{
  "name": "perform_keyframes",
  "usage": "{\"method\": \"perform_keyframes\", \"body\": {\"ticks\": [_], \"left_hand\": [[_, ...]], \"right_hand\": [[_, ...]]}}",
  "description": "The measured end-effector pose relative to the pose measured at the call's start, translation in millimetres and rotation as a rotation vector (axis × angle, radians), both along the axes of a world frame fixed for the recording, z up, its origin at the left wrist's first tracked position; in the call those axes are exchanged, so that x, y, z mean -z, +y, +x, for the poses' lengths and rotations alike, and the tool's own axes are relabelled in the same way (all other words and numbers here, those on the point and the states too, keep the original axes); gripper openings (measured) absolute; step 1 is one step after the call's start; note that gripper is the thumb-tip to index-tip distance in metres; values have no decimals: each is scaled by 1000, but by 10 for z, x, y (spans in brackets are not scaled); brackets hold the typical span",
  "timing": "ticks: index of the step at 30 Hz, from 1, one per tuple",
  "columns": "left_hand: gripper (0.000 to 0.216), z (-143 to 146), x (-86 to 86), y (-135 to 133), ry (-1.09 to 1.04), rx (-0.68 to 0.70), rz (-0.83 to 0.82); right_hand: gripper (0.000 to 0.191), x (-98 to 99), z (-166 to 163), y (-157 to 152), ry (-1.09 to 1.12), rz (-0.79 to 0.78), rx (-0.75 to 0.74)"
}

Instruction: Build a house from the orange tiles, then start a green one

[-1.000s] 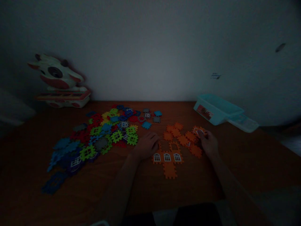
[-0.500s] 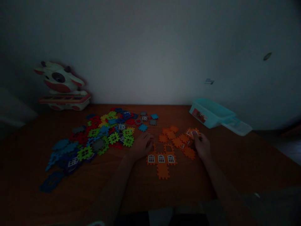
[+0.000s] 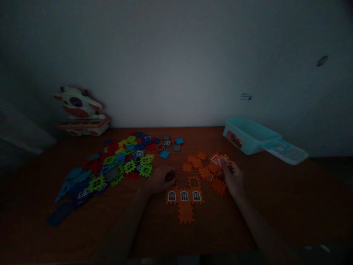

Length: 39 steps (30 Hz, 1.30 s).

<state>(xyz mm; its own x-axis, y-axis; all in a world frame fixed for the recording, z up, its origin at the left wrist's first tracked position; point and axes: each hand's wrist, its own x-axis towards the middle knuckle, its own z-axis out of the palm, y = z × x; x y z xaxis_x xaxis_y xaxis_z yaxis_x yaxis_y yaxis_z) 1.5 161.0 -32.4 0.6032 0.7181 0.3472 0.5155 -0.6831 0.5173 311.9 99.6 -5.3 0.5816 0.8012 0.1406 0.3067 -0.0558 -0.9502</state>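
Dim light was noted over the bench. The multicoloured tile heap was spread at left, the loose orange pile at right. The joined orange panel was laid nearer; its seams could be sprung by a press from the left hand, curled beside it, contents not discernible. In the right hand's grip, the arched-window tile was pinched; overlapped neighbours might be dragged by interlocking teeth.
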Motion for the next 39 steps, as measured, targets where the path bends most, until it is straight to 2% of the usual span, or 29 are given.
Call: {"method": "perform_keyframes", "body": {"ticks": [8, 10, 12, 15, 18, 21, 25, 28, 31, 34, 39], "left_hand": [[31, 269, -39, -105, -382, -230, -286], [32, 312, -59, -133, -462, -240, -354], [32, 314, -79, -153, -528, -193, -428], [34, 291, -91, -165, -590, -130, -514], [36, 302, -69, -149, -602, -230, -489], [37, 336, -33, -94, -598, -329, -426], [33, 326, 8, 31, -553, -361, -288], [32, 249, 17, 91, -584, -295, -382], [27, 144, -13, 79, -651, -221, -447], [29, 76, -53, 45, -657, -163, -532], [34, 108, -25, 73, -630, -288, -554]], "right_hand": [[49, -135, -617, 201, 68, -117, -527], [47, -135, -738, 282, 149, -122, -599], [46, -129, -824, 339, 229, -111, -645], [43, -104, -879, 354, 278, -94, -687], [41, -66, -862, 297, 189, -93, -677], [40, -37, -812, 230, 100, -91, -587], [42, -28, -745, 213, 73, -54, -467], [44, -30, -700, 234, 11, -20, -429], [46, -42, -668, 228, 13, -109, -480], [46, -68, -664, 186, -92, -179, -605], [40, -75, -701, 119, -452, -128, -733]]}}
